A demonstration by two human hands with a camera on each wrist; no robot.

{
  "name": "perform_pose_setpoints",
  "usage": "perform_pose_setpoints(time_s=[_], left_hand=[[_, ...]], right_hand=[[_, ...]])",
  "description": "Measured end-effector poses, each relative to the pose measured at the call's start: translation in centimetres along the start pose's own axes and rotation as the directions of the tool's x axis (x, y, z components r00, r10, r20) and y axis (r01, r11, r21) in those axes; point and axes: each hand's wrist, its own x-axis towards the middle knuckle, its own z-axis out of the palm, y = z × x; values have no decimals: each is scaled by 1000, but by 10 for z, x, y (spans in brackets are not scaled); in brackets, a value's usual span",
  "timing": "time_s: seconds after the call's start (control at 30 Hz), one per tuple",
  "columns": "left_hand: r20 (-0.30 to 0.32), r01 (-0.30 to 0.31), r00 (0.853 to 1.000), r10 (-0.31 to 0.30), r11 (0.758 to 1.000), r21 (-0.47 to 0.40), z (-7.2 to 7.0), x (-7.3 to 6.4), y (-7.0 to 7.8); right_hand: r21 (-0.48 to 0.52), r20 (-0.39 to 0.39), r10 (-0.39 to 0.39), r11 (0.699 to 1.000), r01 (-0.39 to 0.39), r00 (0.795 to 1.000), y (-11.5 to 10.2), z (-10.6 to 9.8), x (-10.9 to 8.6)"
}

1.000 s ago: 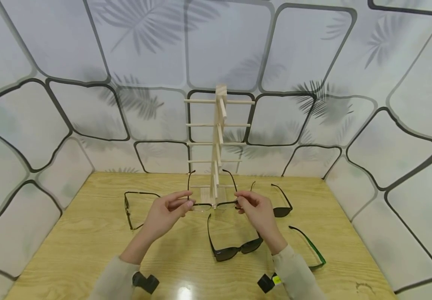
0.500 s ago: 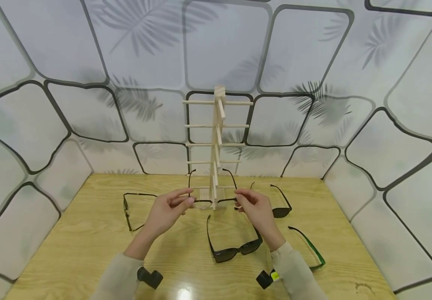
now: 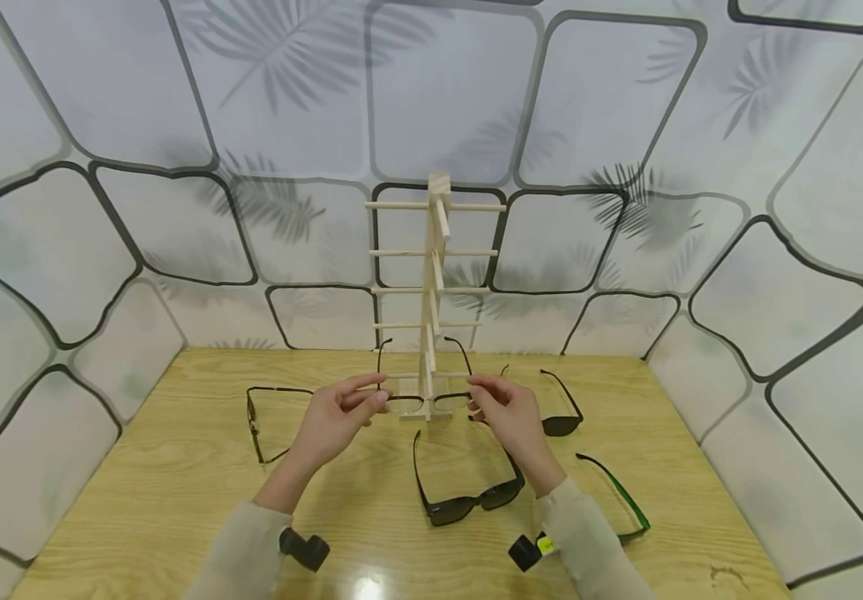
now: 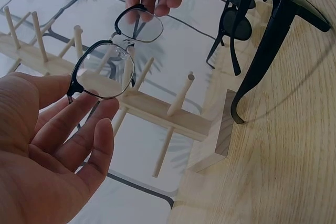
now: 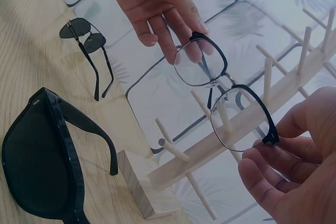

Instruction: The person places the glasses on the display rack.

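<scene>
Clear-lensed eyeglasses with dark upper rims (image 3: 406, 398) are held level in front of the lower part of a wooden display stand (image 3: 434, 275). The left hand (image 3: 337, 421) pinches their left hinge corner between thumb and fingers. On the opposite corner, the right hand (image 3: 510, 417) pinches in the same way. Both temples stretch forward, one to each side of the stand's upright, near its lowest crossbar. In the right wrist view, the thin metal bridge (image 5: 227, 80) of the eyeglasses shows before the upright, among the pegs. The stand's other crossbars carry nothing.
Black sunglasses (image 3: 456, 509) lie on the wooden table (image 3: 356, 533) just below the hands. Another dark pair (image 3: 562, 424) is to the right, with green-templed glasses (image 3: 630, 504) nearer, partly behind the sleeve. Thin-framed glasses (image 3: 253, 421) lie at left. Patterned panels (image 3: 311, 233) surround the table.
Both hands have moved the eyeglasses slightly up and closer to the stand, so the stand's base now shows below the rims. The other glasses stay where they were.
</scene>
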Motion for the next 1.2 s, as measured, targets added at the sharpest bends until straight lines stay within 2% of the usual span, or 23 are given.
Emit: perform_pose_setpoints(time_s=[0.37,1.2], left_hand=[[-4,4,1000,-4,1000,5,2,7,-6],[-29,41,999,-42,999,-17,8,14,-11]], right_hand=[[-7,-27,-2,1000,2,1000,4,1,6],[7,-26,15,1000,-15,1000,8,3,10]])
